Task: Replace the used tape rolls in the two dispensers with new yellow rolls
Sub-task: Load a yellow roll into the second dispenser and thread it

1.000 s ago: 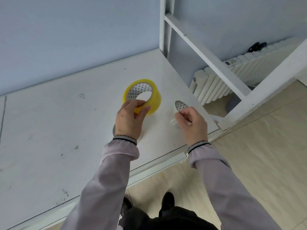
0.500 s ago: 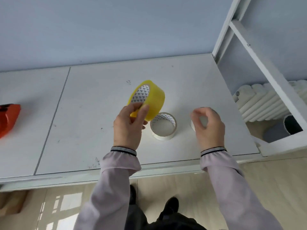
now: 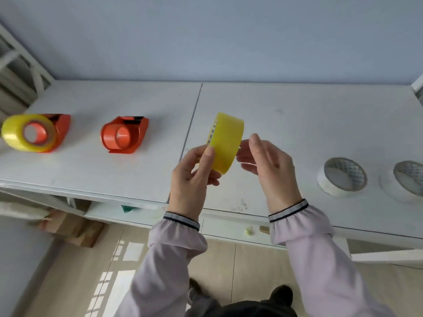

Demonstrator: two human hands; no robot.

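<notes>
Yellow tape roll (image 3: 225, 143) is up in the air over the white table (image 3: 297, 124), pinched on edge by the left hand (image 3: 194, 177), while the right hand (image 3: 267, 163) sits just beside it with fingers loose and spread, not clearly gripping anything. Off to the left, one orange dispenser (image 3: 124, 135) has a bare hub and the other dispenser (image 3: 60, 129) already carries a yellow roll (image 3: 27, 132). Two used white rolls (image 3: 342, 177) lie flat on the right.

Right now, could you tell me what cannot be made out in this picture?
Head view only:
- Rightmost white roll: cut off by the right edge.
- Yellow roll in hand: its core faces away, and the left hand covers its lower edge.
- Right hand: whether its fingertips touch the roll is unclear.
- Print on the roll's rim: too small.
</notes>
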